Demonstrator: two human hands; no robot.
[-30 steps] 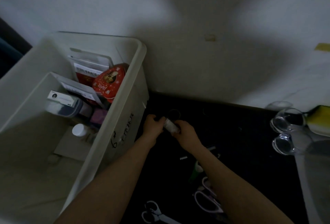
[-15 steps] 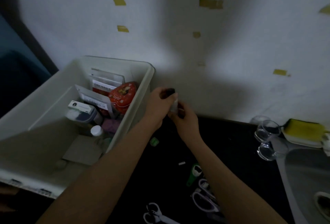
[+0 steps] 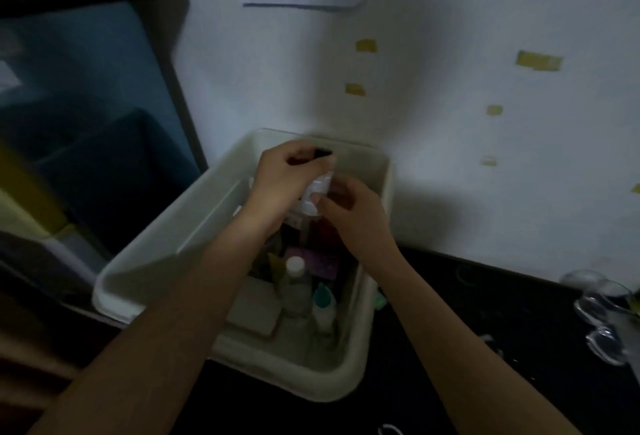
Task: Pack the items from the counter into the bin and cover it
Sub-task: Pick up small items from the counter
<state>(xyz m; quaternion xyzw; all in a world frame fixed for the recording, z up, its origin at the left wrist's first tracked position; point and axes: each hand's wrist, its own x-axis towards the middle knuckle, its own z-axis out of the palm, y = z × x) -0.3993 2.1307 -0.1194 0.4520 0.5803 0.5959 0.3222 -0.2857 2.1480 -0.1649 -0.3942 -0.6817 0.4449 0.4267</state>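
Both hands meet over the far end of the white plastic bin (image 3: 194, 226) at centre frame. The left hand (image 3: 284, 185) has its fingers curled, pinching the dark cap end of a small white bottle (image 3: 316, 193). The right hand (image 3: 349, 212) grips the bottle's lower body, thumb pressed on its label, fingers curled behind. The bottle is held tilted above the bin's contents, clear of the counter.

Inside the bin: a white-capped clear bottle (image 3: 295, 282), a teal-tipped dropper bottle (image 3: 323, 306) just right of it, a purple packet (image 3: 317, 263) behind them, and a flat pale box (image 3: 254, 306) to their left.

The black counter (image 3: 450, 330) occupies lower right. Upturned clear glasses (image 3: 595, 313) stand near the right edge. Yellow tape pieces (image 3: 538, 61) dot the white wall (image 3: 450, 157)
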